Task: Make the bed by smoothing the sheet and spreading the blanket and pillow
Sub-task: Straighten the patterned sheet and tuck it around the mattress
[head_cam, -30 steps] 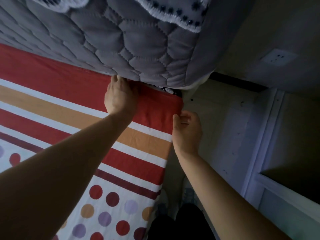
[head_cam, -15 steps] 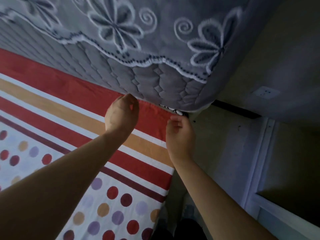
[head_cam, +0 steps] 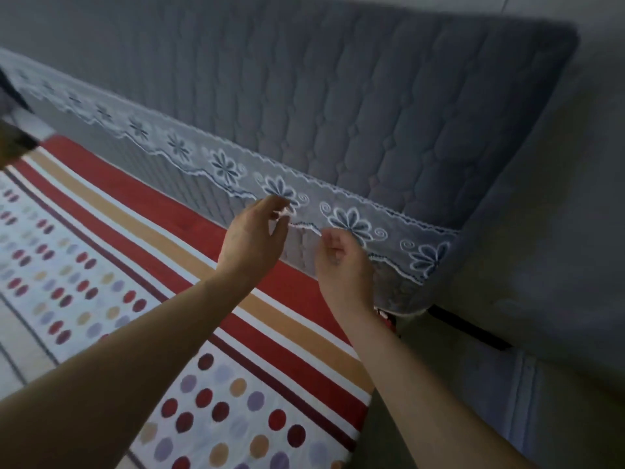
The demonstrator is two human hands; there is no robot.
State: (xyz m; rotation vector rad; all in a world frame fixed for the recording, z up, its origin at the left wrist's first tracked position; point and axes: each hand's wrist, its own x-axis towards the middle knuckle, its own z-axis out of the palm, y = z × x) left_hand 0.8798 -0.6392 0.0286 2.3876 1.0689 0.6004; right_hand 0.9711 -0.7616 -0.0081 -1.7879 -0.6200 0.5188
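Observation:
The bed sheet (head_cam: 111,265), striped red, orange and white with coloured dots, lies flat on the mattress. Behind it stands a grey quilted headboard cover (head_cam: 372,106) with a white flowered lace trim (head_cam: 358,221) along its lower fold. My left hand (head_cam: 253,242) is raised off the sheet and pinches the scalloped edge of the lace between thumb and fingers. Just to its right, my right hand (head_cam: 341,269) has its fingers curled at the same lace edge. No blanket or pillow is in view.
A plain wall (head_cam: 548,231) runs past the bed's right corner, with a dark strip (head_cam: 470,330) low on it. The floor gap beside the bed (head_cam: 389,434) is narrow. A dark object (head_cam: 13,143) sits at the far left edge.
Both hands have lifted from the sheet's red top edge up to the lace trim. My view has tilted up, showing the whole headboard cover.

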